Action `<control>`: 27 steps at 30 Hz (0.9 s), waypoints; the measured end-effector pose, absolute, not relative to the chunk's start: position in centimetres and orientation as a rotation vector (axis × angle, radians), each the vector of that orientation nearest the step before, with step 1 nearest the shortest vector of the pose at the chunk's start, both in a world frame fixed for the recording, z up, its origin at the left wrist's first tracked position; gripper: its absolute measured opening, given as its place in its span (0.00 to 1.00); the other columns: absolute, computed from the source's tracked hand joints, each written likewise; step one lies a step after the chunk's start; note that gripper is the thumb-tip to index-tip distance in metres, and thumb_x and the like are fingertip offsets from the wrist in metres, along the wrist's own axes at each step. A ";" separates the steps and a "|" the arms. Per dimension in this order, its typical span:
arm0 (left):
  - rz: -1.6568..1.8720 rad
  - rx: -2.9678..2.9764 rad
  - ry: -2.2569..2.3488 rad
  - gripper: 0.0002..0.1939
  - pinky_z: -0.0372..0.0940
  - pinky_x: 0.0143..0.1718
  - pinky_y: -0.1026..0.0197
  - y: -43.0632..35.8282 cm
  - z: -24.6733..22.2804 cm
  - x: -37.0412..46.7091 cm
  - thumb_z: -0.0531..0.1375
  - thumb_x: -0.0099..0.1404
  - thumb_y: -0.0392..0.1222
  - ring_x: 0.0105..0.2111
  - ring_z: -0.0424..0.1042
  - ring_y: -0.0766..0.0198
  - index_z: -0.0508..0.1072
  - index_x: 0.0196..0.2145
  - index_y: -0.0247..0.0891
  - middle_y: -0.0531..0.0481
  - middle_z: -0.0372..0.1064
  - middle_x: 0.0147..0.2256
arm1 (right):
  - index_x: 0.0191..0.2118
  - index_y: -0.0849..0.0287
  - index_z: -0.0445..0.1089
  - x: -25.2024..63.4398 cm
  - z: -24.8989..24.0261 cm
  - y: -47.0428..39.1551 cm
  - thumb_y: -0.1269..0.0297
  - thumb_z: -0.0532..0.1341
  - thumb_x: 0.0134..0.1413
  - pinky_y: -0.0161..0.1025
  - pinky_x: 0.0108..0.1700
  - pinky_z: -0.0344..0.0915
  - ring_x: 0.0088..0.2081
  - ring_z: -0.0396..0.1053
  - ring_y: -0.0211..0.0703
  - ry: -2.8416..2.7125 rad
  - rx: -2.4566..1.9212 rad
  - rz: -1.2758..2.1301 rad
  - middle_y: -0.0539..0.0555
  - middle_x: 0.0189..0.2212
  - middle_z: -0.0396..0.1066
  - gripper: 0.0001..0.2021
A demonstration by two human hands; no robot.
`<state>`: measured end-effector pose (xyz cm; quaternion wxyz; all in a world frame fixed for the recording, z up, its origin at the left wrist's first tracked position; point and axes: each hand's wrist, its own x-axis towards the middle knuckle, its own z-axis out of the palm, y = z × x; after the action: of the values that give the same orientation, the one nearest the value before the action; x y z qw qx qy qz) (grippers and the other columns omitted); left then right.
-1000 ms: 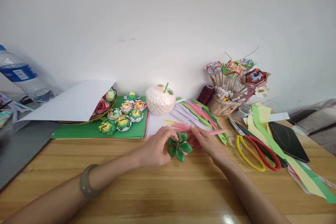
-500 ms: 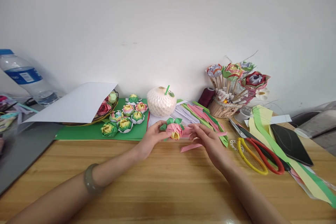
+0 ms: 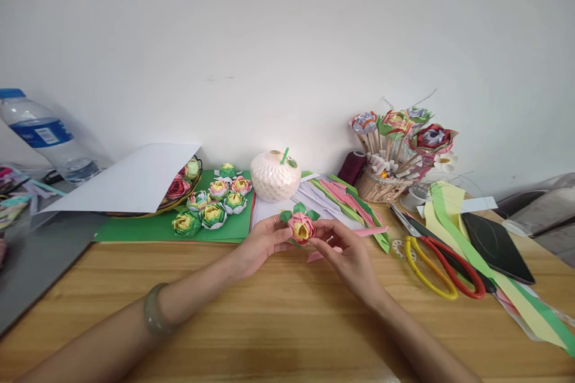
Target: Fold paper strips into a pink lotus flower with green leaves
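A pink paper flower (image 3: 302, 228) with a yellow centre and green outer leaves is held up over the table near its middle. My left hand (image 3: 266, 243) grips its left side, thumb in front and the other fingers partly hidden behind. From the right, my right hand (image 3: 342, 249) pinches the flower's lower right edge between thumb and curled fingers. Pink paper strips (image 3: 369, 231) lie just behind and beside my right hand. Farther left, several finished paper flowers (image 3: 212, 214) rest on a green sheet (image 3: 135, 230).
A white textured ornament (image 3: 275, 177) stands behind my hands. On the right are scissors (image 3: 442, 263), a black flat object (image 3: 496, 246), paper strips and a basket (image 3: 381, 187) of flowers. At left are a white sheet (image 3: 130, 182) and a bottle (image 3: 47, 131).
My right hand has moved left and now touches the flower. The flower has turned a little, and its yellow centre shows more.
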<state>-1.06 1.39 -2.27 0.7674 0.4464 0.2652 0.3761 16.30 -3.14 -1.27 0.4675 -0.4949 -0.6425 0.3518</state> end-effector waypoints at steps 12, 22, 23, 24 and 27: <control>0.795 1.201 0.713 0.23 0.61 0.44 0.58 0.7 -2.1 -0.8 0.69 0.43 0.40 0.40 0.69 0.60 0.72 0.39 0.37 0.49 0.71 0.40 | 0.37 0.55 0.70 16.9 -0.6 -3.4 0.64 0.60 0.53 0.35 0.28 0.65 0.29 0.66 0.38 -1.696 -1.146 0.461 0.53 0.32 0.69 0.05; 0.816 1.264 0.750 0.22 0.62 0.42 0.61 0.7 -2.3 -0.8 0.68 0.44 0.42 0.39 0.69 0.60 0.72 0.39 0.37 0.50 0.70 0.40 | 0.35 0.56 0.71 16.6 -0.8 -3.3 0.66 0.59 0.54 0.36 0.28 0.65 0.30 0.67 0.41 -1.687 -1.134 0.425 0.53 0.30 0.69 0.04; 0.817 1.270 0.748 0.22 0.62 0.41 0.61 0.6 -2.2 -0.7 0.68 0.44 0.42 0.39 0.69 0.60 0.72 0.39 0.37 0.49 0.70 0.40 | 0.36 0.56 0.70 16.5 -0.9 -3.3 0.66 0.59 0.54 0.36 0.28 0.65 0.29 0.67 0.40 -1.691 -1.138 0.390 0.53 0.31 0.69 0.05; 0.819 1.270 0.740 0.23 0.62 0.41 0.61 0.6 -2.1 -0.7 0.68 0.44 0.42 0.40 0.68 0.60 0.71 0.40 0.36 0.49 0.70 0.40 | 0.37 0.56 0.70 16.5 -0.9 -3.3 0.67 0.59 0.54 0.36 0.27 0.65 0.28 0.66 0.39 -1.700 -1.139 0.354 0.53 0.31 0.68 0.05; 0.842 1.268 0.716 0.24 0.62 0.41 0.61 0.4 -2.0 -0.6 0.68 0.44 0.42 0.40 0.68 0.60 0.71 0.40 0.36 0.48 0.70 0.39 | 0.39 0.57 0.70 16.3 -1.2 -3.3 0.70 0.57 0.54 0.36 0.28 0.64 0.28 0.66 0.39 -1.768 -1.115 0.259 0.54 0.31 0.68 0.07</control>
<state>-0.64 0.44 -1.95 0.6667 0.5618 0.3171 0.3731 16.34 -3.29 -1.16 0.4950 -0.4600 -0.7293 0.1069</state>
